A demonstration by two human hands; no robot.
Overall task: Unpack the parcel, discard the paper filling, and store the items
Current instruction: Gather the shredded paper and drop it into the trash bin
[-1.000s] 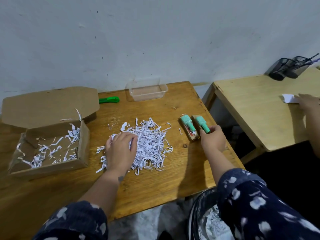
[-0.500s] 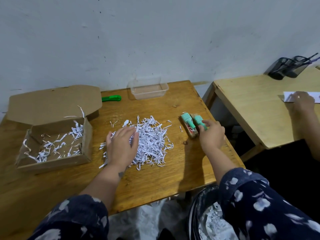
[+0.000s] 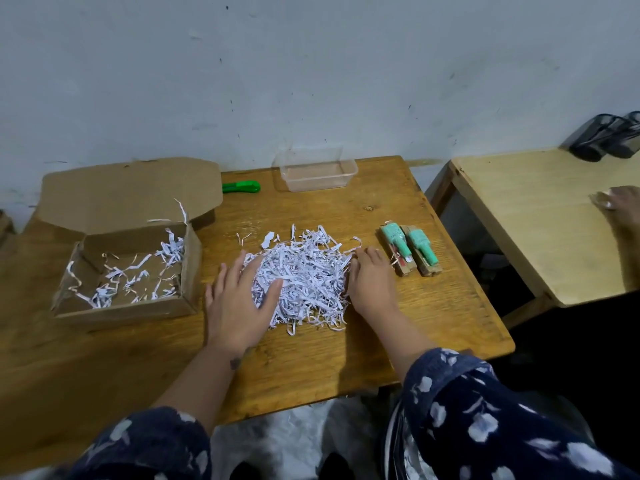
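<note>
While both hands [image 3: 239, 306] cup shreds [image 3: 304, 275] (mid-desk [image 3: 346, 348]), grey wall [image 3: 311, 71] behind.

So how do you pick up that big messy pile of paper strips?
Scoop the paper pile from both sides at its base, as the left hand and right hand flank it; loose strips would slip from a top pinch.

At the right edge of the frame, another person's hand [image 3: 620, 206] and two dark holders [image 3: 609, 136] are cut off. Print on the two green items [image 3: 410, 249] is too small to read.
</note>
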